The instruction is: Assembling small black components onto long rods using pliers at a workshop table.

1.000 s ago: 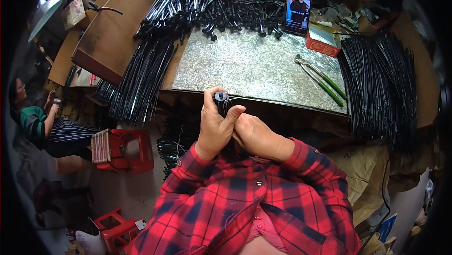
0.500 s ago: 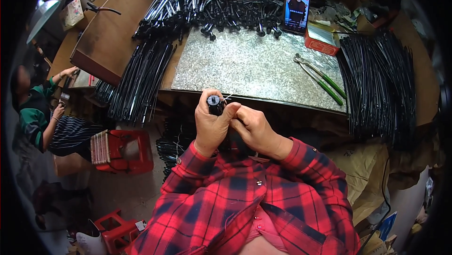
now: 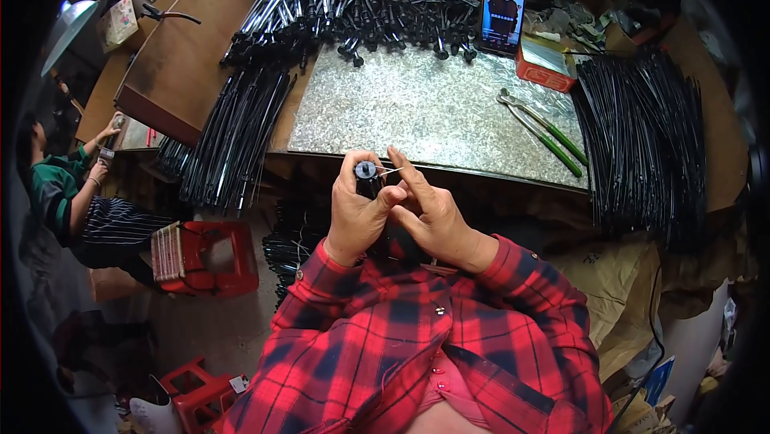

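In front of the bench edge, my left hand (image 3: pixel 357 213) is closed round an upright black part with a round grey-black end (image 3: pixel 366 170), like the hub of an umbrella frame. Its lower length is hidden by my hands. A thin pale wire (image 3: pixel 391 171) sticks out sideways from just below that end. Close against it, my right hand (image 3: pixel 437 213) has its index finger straightened along the wire. The right thumb meets the left thumb, and the other right fingers curl underneath, partly hidden.
A metal-topped bench (image 3: pixel 417 113) holds green-handled pliers (image 3: pixel 545 129), a red box (image 3: pixel 545 66) and a propped phone (image 3: pixel 503 13). Black rods (image 3: pixel 642 145) lie right, more rods (image 3: pixel 241 137) left, frame pieces (image 3: pixel 353 13) behind. A co-worker (image 3: pixel 72 177) sits left, near a red stool (image 3: pixel 216 257).
My right index finger has lifted from its curl and straightened out toward the wire. The left hand keeps its hold on the black part. The view has shifted slightly.
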Available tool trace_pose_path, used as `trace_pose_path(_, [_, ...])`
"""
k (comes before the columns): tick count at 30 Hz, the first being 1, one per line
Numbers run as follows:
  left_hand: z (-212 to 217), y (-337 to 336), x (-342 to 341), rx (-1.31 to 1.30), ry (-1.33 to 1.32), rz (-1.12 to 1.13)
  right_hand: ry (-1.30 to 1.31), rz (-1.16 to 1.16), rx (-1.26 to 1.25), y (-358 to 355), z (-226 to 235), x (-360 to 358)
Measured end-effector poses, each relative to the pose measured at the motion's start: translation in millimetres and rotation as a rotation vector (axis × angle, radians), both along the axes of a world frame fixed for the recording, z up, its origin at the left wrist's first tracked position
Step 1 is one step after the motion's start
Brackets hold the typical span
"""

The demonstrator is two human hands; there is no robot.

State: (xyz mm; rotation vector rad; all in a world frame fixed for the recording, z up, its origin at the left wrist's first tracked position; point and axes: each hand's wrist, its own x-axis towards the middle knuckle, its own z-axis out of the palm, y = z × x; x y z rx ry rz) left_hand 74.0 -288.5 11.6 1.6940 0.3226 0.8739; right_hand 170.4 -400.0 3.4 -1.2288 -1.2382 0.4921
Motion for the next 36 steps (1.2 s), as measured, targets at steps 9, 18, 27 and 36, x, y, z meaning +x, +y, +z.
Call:
trace_pose_path(9, [3.4, -1.7, -0.2, 0.036, 0.044, 0.028, -0.071, -0.045, 0.078, 3.7, -5.5, -1.6])
trace_pose_path(18, [-3.9, -7.3, 10.9, 0.172, 0.068, 0.321, 0.061, -0.149, 0.001, 6.3, -11.1, -8.5])
trace_pose_path(27, [7.0, -5.0, 2.9, -0.009, 0.048, 0.094, -0.097, -0.152, 0.002, 5.6, -1.5, -2.2])
trace_pose_path(36, [19.3, -1.4, -2.2, -0.195, 0.096, -0.189, -0.083, -0.062, -0.032, 2.1, -4.6, 2.4])
